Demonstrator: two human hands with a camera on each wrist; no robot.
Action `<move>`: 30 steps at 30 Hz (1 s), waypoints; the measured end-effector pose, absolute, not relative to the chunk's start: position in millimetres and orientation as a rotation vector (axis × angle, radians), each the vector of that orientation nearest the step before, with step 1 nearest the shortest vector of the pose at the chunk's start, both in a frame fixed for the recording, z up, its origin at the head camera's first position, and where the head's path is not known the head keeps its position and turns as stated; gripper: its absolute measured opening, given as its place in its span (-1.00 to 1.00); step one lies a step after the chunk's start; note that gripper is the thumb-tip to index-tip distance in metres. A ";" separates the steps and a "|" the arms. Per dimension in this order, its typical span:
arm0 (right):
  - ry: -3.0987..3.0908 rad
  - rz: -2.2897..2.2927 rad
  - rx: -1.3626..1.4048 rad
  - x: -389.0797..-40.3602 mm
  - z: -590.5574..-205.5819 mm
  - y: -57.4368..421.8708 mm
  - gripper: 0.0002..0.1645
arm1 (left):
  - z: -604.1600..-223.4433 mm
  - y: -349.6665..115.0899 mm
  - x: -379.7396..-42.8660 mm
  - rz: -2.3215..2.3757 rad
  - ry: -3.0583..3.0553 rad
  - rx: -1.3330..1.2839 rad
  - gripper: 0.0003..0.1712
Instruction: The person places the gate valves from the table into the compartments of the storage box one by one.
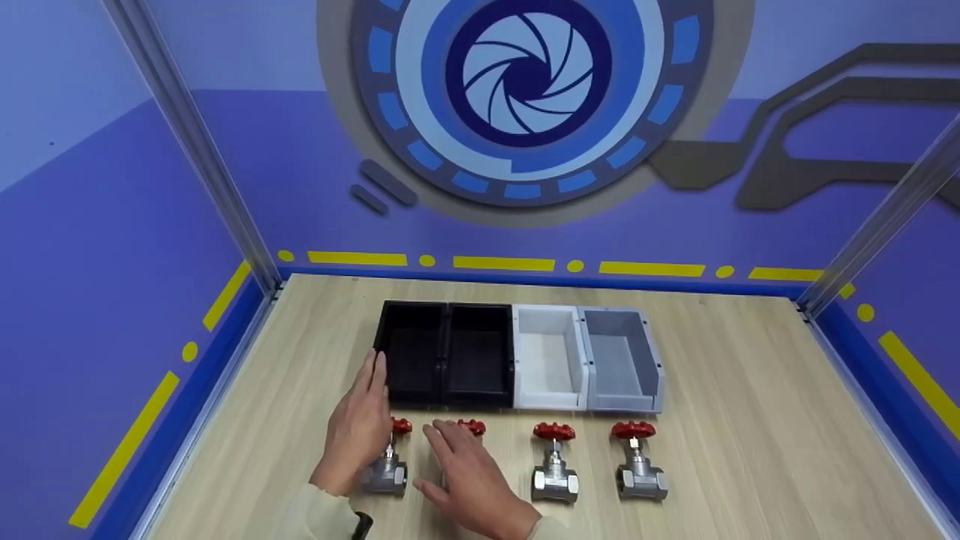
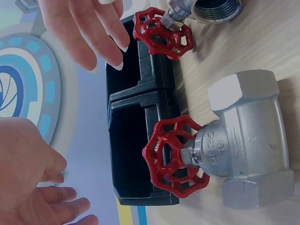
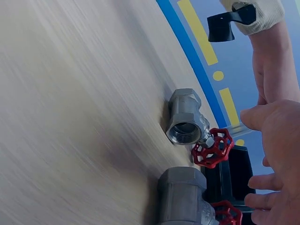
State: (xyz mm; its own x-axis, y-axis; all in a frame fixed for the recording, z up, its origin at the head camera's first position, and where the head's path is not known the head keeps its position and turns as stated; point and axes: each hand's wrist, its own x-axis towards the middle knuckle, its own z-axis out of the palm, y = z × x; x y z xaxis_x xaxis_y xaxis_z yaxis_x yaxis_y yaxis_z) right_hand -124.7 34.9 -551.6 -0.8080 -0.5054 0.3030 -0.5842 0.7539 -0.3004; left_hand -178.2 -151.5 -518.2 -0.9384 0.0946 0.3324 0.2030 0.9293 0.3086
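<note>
My left hand point(image 1: 356, 427), its fingers extended, is by the left wall of the leftmost black bin point(image 1: 411, 352); whether it touches the bin I cannot tell. Partly behind that hand lies a steel valve point(image 2: 248, 145) with a red handwheel point(image 2: 171, 157). My right hand point(image 1: 476, 480) hovers over the second valve point(image 3: 185, 117), fingers spread and nothing held. In the head view it hides most of that valve, leaving part of the red handwheel point(image 1: 472, 427) showing. Farther right are a third valve point(image 1: 555, 480) and a fourth valve point(image 1: 640, 476), both lying with handwheels toward the bins.
A second black bin point(image 1: 480, 352), a white bin point(image 1: 546, 360) and a grey bin point(image 1: 619, 360) continue the row side by side. All sit on a wooden tabletop point(image 1: 750, 420). Printed panels point(image 1: 247, 172) and metal posts point(image 1: 195, 150) bound the table's back and sides.
</note>
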 end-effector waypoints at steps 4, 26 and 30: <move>-2.737 0.576 0.882 -123.9 -552.5 30.3 -0.18 | -518.5 -153.6 -179.9 -0.492 -2.799 -0.209 -0.38; -2.823 0.657 0.870 -123.9 -553.5 16.0 -0.12 | -531.1 -166.9 -189.8 -0.514 -2.743 -0.272 -0.43; -2.849 0.665 0.871 -124.1 -553.7 13.5 -0.12 | -531.6 -168.2 -191.2 -0.515 -2.743 -0.267 -0.44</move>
